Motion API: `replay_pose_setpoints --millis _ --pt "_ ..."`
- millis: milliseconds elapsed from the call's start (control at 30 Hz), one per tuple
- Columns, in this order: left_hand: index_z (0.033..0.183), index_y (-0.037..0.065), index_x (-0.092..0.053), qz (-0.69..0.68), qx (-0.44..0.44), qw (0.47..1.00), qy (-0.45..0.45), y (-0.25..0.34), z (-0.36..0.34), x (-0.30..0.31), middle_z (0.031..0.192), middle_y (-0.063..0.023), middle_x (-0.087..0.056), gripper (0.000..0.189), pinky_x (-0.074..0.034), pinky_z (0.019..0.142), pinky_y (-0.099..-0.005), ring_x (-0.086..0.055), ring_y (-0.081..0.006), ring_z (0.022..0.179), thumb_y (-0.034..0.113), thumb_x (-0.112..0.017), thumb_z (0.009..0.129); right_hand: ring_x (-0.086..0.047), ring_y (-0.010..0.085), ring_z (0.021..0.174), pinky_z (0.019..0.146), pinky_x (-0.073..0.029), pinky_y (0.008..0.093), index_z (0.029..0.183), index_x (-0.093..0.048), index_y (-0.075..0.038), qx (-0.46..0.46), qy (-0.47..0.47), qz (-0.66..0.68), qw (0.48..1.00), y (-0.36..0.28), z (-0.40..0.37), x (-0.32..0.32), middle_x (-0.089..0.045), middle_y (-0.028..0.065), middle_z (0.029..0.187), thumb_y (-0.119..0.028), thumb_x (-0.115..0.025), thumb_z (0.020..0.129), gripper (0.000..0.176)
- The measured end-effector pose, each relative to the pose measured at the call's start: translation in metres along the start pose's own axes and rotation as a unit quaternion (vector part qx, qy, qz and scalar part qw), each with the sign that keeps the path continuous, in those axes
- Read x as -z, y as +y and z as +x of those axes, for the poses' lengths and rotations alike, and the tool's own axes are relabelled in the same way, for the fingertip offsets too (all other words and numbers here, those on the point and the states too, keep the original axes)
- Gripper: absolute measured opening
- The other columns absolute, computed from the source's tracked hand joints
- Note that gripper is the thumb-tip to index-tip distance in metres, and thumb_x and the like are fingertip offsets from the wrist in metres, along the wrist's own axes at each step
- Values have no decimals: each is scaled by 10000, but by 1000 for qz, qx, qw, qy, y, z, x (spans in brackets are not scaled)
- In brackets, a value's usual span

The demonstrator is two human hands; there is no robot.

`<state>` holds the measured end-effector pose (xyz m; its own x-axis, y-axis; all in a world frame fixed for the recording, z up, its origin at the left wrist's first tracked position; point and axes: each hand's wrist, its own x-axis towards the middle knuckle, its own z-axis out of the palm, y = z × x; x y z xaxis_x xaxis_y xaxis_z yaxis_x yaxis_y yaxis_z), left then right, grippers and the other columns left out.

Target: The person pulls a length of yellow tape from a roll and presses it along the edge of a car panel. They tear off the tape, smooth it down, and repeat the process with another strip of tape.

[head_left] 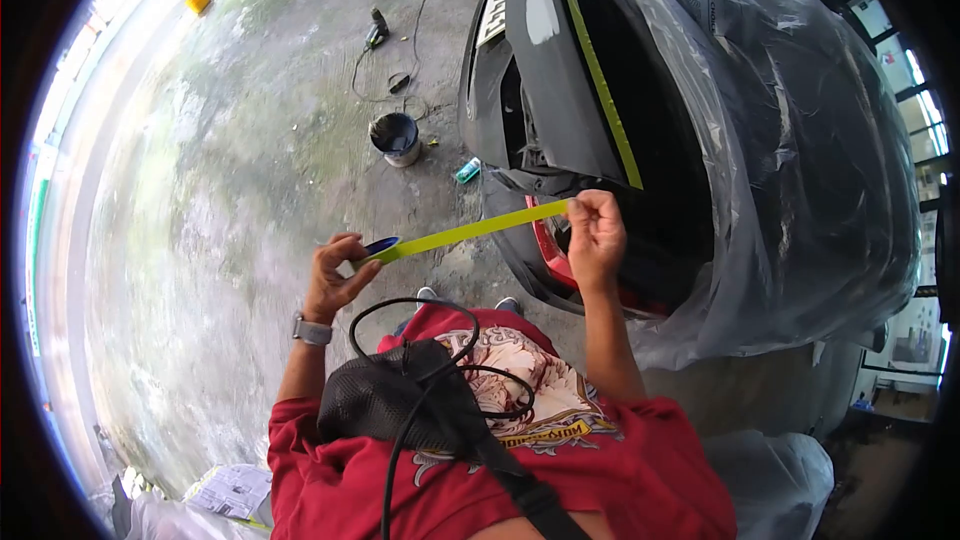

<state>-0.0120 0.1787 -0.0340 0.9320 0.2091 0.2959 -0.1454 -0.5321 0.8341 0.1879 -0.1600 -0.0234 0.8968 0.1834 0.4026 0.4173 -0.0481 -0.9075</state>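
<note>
My left hand (343, 275) grips a roll of yellow-green masking tape (380, 248) with a blue inner core. A length of tape (480, 228) is stretched tight from the roll to my right hand (597, 230), which pinches its free end between thumb and fingers. That hand is near the corner of a dark car trunk lid (560, 70). Along the lid's edge runs another yellow-green tape strip (600, 80). A red tail light (549, 245) sits just below the stretched tape, partly hidden by my right arm.
Clear plastic sheeting (800, 170) covers the car body to the right. On the concrete floor stand a dark-filled bucket (396, 140), a small green-labelled container (467, 171) and a corded power tool (377, 30), its cable trailing. A yellow object (199, 1) lies farther off.
</note>
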Motion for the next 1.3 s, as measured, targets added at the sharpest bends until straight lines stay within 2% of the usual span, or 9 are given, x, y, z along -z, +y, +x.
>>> replay_pose_setpoints --millis 100,267,467,733,800,867,1000,1067,1300 --pt "700 42 -622 34 -13 999 4 0 10 38 607 -52 -593 217 -505 969 -436 -590 -218 583 98 -825 753 -570 89 820 771 -522 251 1003 -556 -28 -15 43 67 997 -24 12 12 -569 22 947 -44 -616 1010 63" --pt "719 37 -631 123 -5 992 -20 -7 33 94 670 -98 -613 230 -512 785 -401 -641 -280 807 128 -842 729 -605 108 844 804 -546 265 1052 -579 -26 -24 125 17 992 -42 17 43 -582 34 957 -85 -614 1020 75" --pt "744 41 -637 221 -97 969 -45 -6 80 151 718 -93 -652 230 -521 730 -393 -641 -295 822 100 -858 717 -621 134 821 819 -543 274 1051 -612 -12 -30 232 -64 970 -45 7 98 -628 54 957 -120 -623 1018 114" --pt "780 73 -666 380 -254 889 -41 -1 215 200 733 -57 -675 183 -466 801 -392 -632 -253 676 166 -814 832 -580 133 812 836 -531 297 1019 -594 -19 -29 312 48 949 -60 -22 91 -586 54 919 -101 -609 1021 84" --pt "867 68 -687 385 -385 839 19 -15 277 204 806 -82 -697 148 -450 771 -397 -636 -280 703 177 -787 866 -580 143 826 836 -529 303 1027 -588 -19 -21 324 68 943 -68 -36 59 -585 53 917 -92 -611 1014 78" --pt "924 87 -709 452 -316 834 -15 -4 334 199 837 -102 -699 171 -436 790 -413 -636 -294 773 257 -714 932 -581 149 843 840 -529 309 1030 -585 -20 -35 359 88 929 -71 -52 25 -584 57 940 -87 -610 1010 74" --pt "959 104 -724 442 -429 788 10 -16 456 167 863 -118 -706 198 -466 796 -427 -657 -313 822 295 -671 954 -610 168 844 823 -545 325 1018 -578 -34 -4 389 152 909 -65 -67 -27 -574 81 1020 -86 -618 1005 67" --pt "997 103 -702 482 -305 818 -72 1 503 135 931 -127 -698 200 -496 796 -448 -665 -322 897 294 -655 962 -626 171 842 799 -549 312 1015 -581 -38 -2 397 188 898 -67 -66 -40 -569 80 1044 -76 -629 999 63" --pt "1011 79 -676 433 -351 815 -163 30 607 47 949 -171 -684 251 -503 792 -469 -654 -375 918 321 -616 985 -620 154 841 821 -539 293 991 -592 -44 -6 437 145 888 -55 -49 -53 -561 75 1065 -43 -629 991 37"
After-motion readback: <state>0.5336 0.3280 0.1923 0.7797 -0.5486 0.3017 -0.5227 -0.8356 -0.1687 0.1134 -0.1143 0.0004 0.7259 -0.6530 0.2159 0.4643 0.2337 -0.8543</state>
